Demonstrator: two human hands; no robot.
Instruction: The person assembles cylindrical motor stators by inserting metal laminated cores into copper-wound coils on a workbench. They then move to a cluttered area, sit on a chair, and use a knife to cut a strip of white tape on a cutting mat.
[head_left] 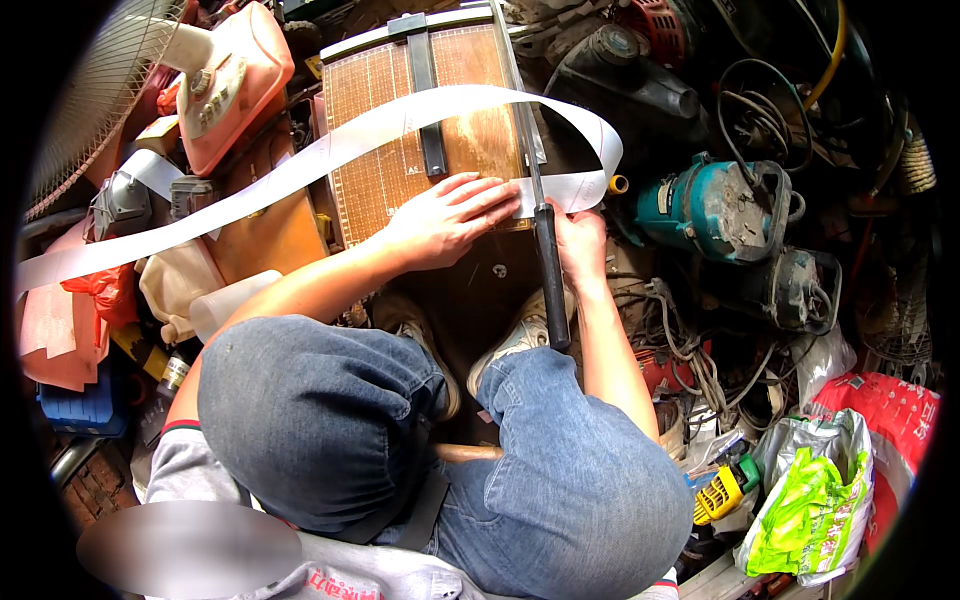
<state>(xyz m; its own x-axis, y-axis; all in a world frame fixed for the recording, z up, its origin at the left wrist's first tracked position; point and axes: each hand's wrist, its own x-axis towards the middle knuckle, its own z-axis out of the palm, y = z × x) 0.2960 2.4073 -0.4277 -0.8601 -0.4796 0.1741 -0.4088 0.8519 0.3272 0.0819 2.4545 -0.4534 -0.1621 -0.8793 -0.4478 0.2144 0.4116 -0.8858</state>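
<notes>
A guillotine paper cutter [470, 70] with a gridded wooden board lies in front of me. Its long blade arm ends in a black handle [552, 285] pointing toward my knees. A long white strip [300, 168] comes in from the left, arches over the board, loops round at the right and passes back under the blade arm. My left hand [450, 215] lies with fingers stretched out on the strip's end at the board's near edge. Just right of the handle, my right hand [580, 245] pinches the strip; its fingertips are partly hidden.
A fan [110, 80] with a pink base stands at the left, beside a translucent jug [180, 280]. At the right are a teal power tool [710, 208], tangled cords [680, 340] and a green-and-white bag [810, 500]. My knees flank the handle's near end.
</notes>
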